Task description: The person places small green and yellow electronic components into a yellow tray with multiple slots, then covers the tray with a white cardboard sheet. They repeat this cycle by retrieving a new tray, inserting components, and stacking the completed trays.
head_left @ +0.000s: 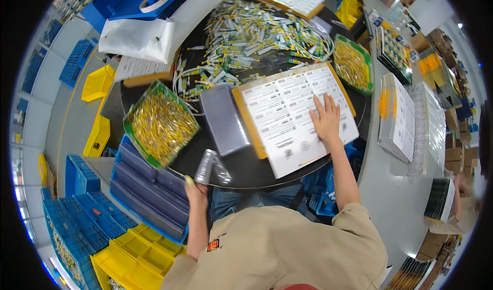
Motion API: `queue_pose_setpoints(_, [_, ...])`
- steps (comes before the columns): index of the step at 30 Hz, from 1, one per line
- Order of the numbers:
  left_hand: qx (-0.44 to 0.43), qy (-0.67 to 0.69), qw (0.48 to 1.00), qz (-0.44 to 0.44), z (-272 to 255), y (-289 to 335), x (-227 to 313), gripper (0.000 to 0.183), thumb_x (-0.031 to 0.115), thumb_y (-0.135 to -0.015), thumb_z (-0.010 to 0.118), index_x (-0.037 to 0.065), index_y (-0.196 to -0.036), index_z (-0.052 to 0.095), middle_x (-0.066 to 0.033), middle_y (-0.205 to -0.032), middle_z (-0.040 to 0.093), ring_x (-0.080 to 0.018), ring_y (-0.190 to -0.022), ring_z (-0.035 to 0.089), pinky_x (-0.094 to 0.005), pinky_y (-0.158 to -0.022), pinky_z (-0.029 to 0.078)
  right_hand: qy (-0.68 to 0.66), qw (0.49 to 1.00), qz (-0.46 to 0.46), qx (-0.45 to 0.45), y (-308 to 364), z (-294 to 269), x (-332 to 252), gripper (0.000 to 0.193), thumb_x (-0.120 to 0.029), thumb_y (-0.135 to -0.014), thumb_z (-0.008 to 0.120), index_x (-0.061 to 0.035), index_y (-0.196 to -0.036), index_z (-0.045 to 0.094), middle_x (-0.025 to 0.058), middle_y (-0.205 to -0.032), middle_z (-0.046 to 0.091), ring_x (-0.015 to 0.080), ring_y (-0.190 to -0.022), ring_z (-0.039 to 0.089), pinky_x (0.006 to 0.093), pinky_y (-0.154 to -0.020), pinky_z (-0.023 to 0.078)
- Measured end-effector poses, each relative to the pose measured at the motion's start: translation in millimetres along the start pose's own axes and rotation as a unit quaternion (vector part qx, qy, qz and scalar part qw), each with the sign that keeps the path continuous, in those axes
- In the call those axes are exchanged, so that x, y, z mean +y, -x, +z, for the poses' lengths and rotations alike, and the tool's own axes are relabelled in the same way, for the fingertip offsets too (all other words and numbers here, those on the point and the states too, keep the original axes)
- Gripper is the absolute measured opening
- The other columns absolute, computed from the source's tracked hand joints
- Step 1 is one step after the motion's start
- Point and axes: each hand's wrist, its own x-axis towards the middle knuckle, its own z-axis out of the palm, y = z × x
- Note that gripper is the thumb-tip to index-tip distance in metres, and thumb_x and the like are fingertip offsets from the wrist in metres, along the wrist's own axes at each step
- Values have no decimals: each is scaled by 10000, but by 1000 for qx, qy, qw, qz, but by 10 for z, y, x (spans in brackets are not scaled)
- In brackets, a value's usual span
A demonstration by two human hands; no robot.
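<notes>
Under the right hand (326, 120) we find a printed sheet (285, 131) lying on a tan board (250, 126); the palm is down, the fingers are straight and spread apart, and they rest on the page without clasping anything. We make out rows of dark lines and barcode-like bars, plus a grey round mark just left of the wrist, but the print is too small for us to read. The left hand (195, 191) has its fingers curled at the near edge of the black table (251, 173), beside the lower end of a silvery strip (205, 166); we cannot tell whether it has hold of that strip or only touches it. Dark marks run along the strip, too fine to read, and a clear plastic piece (222, 172) lies just to its right. Between the hands and farther ahead we see a grey plastic case (224, 118). Ahead and left of the left hand is a green-rimmed tray (137, 147) heaped with yellow pieces; a similar green tray (371, 71) sits ahead and right of the right hand. Beyond both hands we see a heap of small tubes (251, 30), green and yellow on pale bodies, their labels unreadable at this size. Behind the left hand, the beige shirt (287, 238) bears a small red-and-black emblem (213, 245).
</notes>
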Motion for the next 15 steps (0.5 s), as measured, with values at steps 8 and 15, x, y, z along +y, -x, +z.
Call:
queue_pose_setpoints(8, [46,-111,992,25,-290,-1548,1301,441,491,-998,423,78,-958,572,9,-682,555,-109,-553,502,-257,-468,382,-22,998,-40,-39,79,-3,-944,482,-415,-916,538,-246,-1367,527,179,-1491,338,390,-1398,250,583,-1130,133])
queue_pose_setpoints(15, [-80,-497,862,-53,-308,-1072,1916,526,453,-999,435,-13,-847,625,-134,-704,664,-179,-599,663,-283,-549,538,-36,999,3,-39,94,63,-1131,475,-394,-920,548,-241,-1369,525,136,-1508,335,380,-1406,241,599,-1126,126])
